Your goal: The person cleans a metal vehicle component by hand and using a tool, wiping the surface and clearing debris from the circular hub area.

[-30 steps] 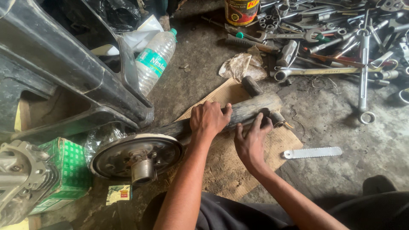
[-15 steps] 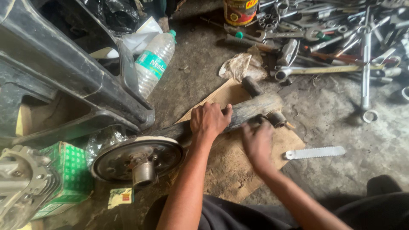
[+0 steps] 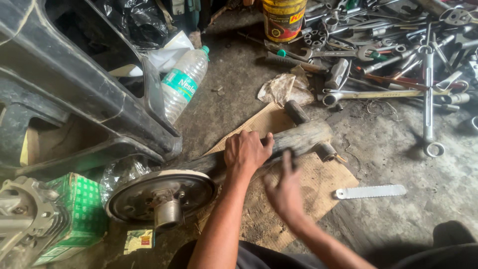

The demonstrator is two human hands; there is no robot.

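Greasy grey metal axle shaft (image 3: 298,139) is lying across flattened cardboard (image 3: 318,184) on the concrete floor (image 3: 234,99), its round hub flange (image 3: 162,197) nearest the camera. The left hand (image 3: 246,152) is pressing down, clamped over the shaft's middle. The right hand (image 3: 285,192) is hovering just beside it, open and blurred, so its exact pose is unclear. Steadying appears underway; a firmer two-handed grip seems needed. The shaft's underside is hidden.

The shaft (image 3: 298,139) lies on cardboard (image 3: 318,184), bottle (image 3: 183,84) behind-left, wrenches (image 3: 398,65) behind-right.
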